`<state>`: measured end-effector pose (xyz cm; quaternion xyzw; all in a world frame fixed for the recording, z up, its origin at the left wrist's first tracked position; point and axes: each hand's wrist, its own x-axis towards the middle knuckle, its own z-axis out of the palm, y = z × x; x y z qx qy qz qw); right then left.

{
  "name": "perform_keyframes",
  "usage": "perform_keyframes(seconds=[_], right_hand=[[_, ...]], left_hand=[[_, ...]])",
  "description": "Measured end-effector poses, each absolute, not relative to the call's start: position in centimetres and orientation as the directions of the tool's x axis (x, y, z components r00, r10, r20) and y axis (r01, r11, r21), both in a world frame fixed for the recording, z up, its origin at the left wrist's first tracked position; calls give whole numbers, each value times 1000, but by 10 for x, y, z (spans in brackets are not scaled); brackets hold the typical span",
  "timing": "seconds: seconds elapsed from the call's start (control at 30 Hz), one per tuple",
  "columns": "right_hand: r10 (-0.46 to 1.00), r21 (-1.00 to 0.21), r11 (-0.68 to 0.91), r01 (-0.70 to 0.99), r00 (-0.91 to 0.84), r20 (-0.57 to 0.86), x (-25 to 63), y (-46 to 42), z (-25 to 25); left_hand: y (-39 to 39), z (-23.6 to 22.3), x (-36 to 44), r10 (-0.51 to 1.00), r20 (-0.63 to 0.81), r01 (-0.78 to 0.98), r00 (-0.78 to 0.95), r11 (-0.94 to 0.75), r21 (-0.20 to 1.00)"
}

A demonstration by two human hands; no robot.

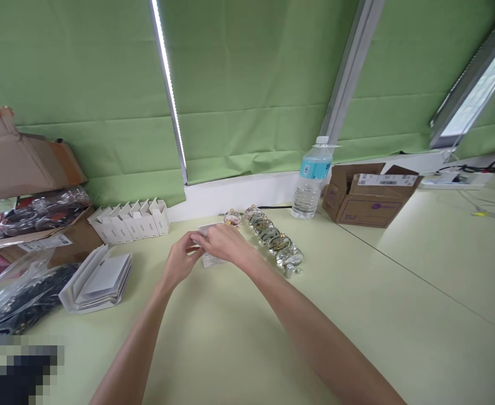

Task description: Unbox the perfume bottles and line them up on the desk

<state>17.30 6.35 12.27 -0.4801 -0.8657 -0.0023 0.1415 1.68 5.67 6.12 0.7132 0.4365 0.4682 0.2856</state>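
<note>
My left hand [183, 260] and my right hand [226, 243] meet over a small white carton [212, 260] with printing on its face, near the back of the table. The fingers of both hands are closed together at the carton's upper left; my right hand covers most of it. Just beyond my right hand sits a round clear item [232, 217] with gold-coloured bits. To the right, a row of similar shiny, clear round items [279, 243] runs toward me. Their exact kind is too small to tell.
At left stand several open white cartons [129, 221] and a stack of flat white cartons [106, 278]. Plastic-wrapped dark goods [28, 298] and brown boxes [40, 163] lie beyond. A water bottle [310, 183] and an open cardboard box [368, 199] stand at back right, near cables [492, 167].
</note>
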Motion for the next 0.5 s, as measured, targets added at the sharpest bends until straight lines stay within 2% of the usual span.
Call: perform_keyframes(seconds=[0.27,0.5], right_hand=[[852,-145,499,855,-452,265,182,56,137],[880,-395,475,787,-426,209,202,66,145]], left_hand=[[56,60,18,889,435,376,140,-454,808],[54,61,20,889,436,352,138,-456,818]])
